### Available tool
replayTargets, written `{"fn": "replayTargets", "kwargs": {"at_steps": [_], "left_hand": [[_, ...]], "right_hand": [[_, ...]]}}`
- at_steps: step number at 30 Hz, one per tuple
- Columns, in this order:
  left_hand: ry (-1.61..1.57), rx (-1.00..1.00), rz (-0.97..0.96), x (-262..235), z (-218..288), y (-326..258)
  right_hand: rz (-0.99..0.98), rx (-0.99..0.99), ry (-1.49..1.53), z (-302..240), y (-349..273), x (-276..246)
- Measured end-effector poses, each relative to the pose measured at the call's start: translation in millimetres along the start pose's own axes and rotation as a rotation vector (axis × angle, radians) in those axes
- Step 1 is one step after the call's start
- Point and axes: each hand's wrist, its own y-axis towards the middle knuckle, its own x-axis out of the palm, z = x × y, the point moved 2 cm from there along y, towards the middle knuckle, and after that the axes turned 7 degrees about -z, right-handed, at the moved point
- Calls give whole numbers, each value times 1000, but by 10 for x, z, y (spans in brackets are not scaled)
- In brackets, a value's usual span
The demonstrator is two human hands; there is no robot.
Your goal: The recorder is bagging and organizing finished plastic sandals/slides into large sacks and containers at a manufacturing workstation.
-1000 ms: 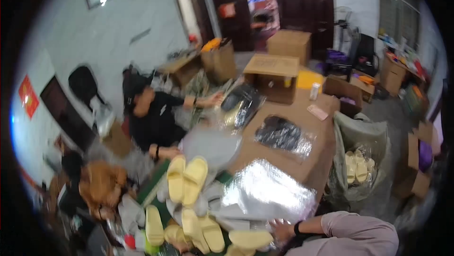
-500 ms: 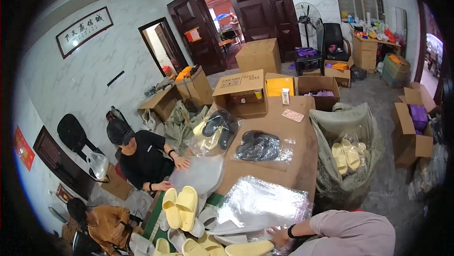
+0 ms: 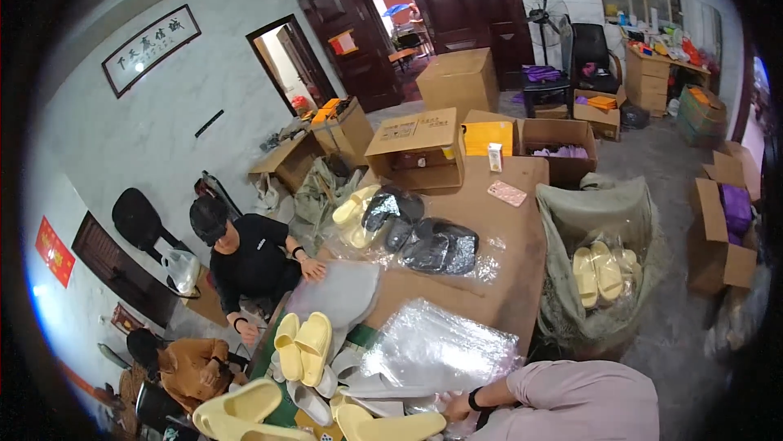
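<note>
My right hand (image 3: 458, 407), with a black band at the wrist and a pale pink sleeve, reaches in from the lower right. It lies at the near edge of a stack of clear plastic bags (image 3: 440, 341), beside the tip of a yellow slipper (image 3: 391, 426); its fingers are mostly hidden. My left hand is out of the picture. Large yellow slippers (image 3: 241, 408) fill the lower left edge. Another yellow pair (image 3: 303, 349) rests on grey-white slippers (image 3: 308, 403). Black slippers in clear plastic (image 3: 440, 247) lie farther up the table beside bagged yellow ones (image 3: 356, 206).
Across the left corner, a co-worker in black (image 3: 253, 257) rests a hand by a translucent sheet (image 3: 334, 290); another person in brown (image 3: 192, 368) sits lower left. An open carton (image 3: 416, 147) and a phone (image 3: 506, 193) are at the far end. A green sack (image 3: 563, 278) holds bagged yellow slippers.
My right hand has shifted left toward the yellow slipper. Large yellow slippers have come up at the lower left. The bagged black slippers appear closer to the other bagged ones. The co-worker's nearer hand moved off the sheet.
</note>
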Motion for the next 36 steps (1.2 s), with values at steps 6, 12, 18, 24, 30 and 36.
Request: {"fn": "replayTargets", "kwargs": {"at_steps": [6, 12, 18, 24, 30, 36], "left_hand": [[110, 88, 98, 729, -3, -489], [1017, 445, -207, 1437, -890, -732], [255, -193, -366, 1492, -2359, -538], [712, 6, -460, 1303, -3174, -451], [729, 5, -520, 1172, -3329, -604], [745, 22, -591, 912, -3420, -595]], "right_hand": [[-21, -381, 323, -38, -244, -741], [311, -369, 820, 786, -838, -1443], [-591, -352, 2187, 1417, -1202, -1732], [-405, -177, 2229, 1746, -1107, -1267], [-553, -222, 2183, 1646, -1301, -1275], [-563, -398, 2066, 1328, -1490, -1407]]}}
